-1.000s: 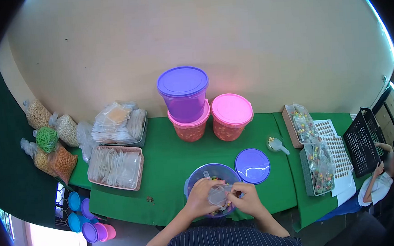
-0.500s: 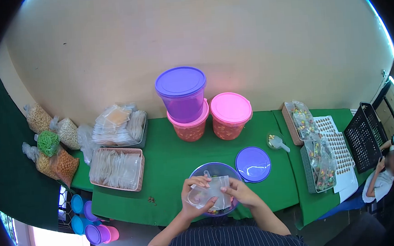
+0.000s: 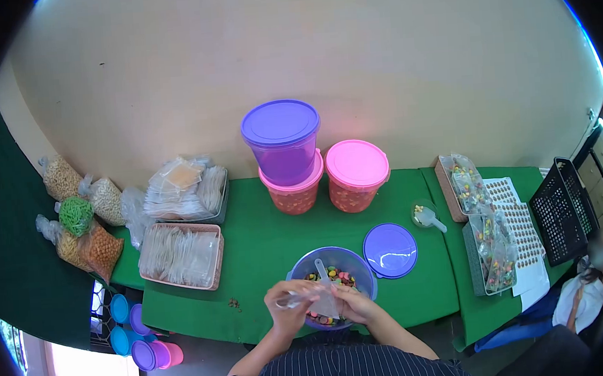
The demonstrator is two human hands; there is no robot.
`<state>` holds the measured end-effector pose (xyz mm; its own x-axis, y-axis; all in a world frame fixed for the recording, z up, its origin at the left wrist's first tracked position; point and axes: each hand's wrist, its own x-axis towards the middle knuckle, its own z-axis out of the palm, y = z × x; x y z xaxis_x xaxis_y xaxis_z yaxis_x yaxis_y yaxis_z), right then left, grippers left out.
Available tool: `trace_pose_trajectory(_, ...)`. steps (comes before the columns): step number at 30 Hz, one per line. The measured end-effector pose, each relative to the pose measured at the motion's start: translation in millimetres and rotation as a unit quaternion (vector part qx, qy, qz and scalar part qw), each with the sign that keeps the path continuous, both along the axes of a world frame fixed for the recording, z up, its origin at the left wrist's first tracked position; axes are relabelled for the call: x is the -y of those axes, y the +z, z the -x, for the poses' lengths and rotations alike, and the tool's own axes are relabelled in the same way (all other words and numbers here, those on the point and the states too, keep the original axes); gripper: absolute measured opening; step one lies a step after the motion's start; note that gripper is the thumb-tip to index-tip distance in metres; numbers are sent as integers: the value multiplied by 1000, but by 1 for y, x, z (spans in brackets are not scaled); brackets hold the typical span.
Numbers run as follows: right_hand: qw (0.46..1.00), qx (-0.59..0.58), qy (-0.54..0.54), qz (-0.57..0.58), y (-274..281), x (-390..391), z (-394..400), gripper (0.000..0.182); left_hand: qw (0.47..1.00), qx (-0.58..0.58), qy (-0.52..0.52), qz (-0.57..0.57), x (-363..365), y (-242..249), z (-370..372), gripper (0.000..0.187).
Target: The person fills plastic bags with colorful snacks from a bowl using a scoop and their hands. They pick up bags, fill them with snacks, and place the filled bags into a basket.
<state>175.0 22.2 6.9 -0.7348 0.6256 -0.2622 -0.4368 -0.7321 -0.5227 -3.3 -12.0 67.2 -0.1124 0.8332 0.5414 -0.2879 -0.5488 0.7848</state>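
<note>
a small clear plastic pouch (image 3: 321,300) is pinched between the left hand (image 3: 287,308) and the right hand (image 3: 355,305), both closed on its edges, above the round purple plastic bowl of coloured candies (image 3: 335,273) on the green-covered table (image 3: 264,246).

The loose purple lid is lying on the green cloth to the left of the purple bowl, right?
Not quite. In the head view the loose purple lid lies on the green cloth to the right of the purple bowl, not the left.
</note>
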Motion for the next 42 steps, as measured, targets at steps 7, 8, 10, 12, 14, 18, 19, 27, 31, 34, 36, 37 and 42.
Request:
trace_pose_trajectory(7, 790, 285, -150, -521, 66, 6, 7, 64, 995, -30, 100, 6, -9, 25, -5, 38)
trace_pose_trajectory(8, 703, 351, -54, -616, 67, 7, 4, 69, 995, -29, 100, 9, -5, 16, -4, 38)
trace_pose_trajectory(10, 742, 350, -13, -571, 51, 5, 2, 68, 997, 11, 12, 72, 3, 3, 3, 51)
trace_pose_trajectory(12, 776, 347, 30, -525, 55, 5, 3, 67, 996, 12, 47, 69, 3, 3, 9, 54)
trace_pose_trajectory(14, 711, 343, -43, -612, 80, 12, 14, 60, 994, 8, 82, 70, 1, 15, 11, 58)
trace_pose_trajectory(18, 783, 362, 51, -503, 54, 8, 12, 60, 995, 36, 40, 90, 1, 26, 10, 59)
trace_pose_trajectory(19, 761, 343, 6, -550, 61, 5, 16, 58, 994, 18, 40, 101, 1, 26, 9, 59)
trace_pose_trajectory(27, 439, 522, 79, -727, 29, -39, 5, 50, 955, -148, 233, 110, -2, 24, 33, 54)
trace_pose_trajectory(31, 253, 582, 87, -768, -11, -46, 6, 36, 913, -252, 261, 186, -6, 8, 38, 45)
trace_pose_trajectory(34, 165, 584, 121, -786, -4, -50, 4, 23, 907, -262, 264, 196, -4, -12, 35, 42)
trace_pose_trajectory(36, 189, 587, 160, -770, 18, -51, 0, 20, 904, -263, 267, 204, -5, -22, 32, 41)
trace_pose_trajectory(37, 212, 591, 198, -752, 25, -51, -3, 18, 903, -273, 255, 214, -5, -27, 31, 40)
trace_pose_trajectory(42, 260, 599, 230, -722, 48, -43, -18, 19, 856, -389, 291, 179, -6, -32, 23, 39)
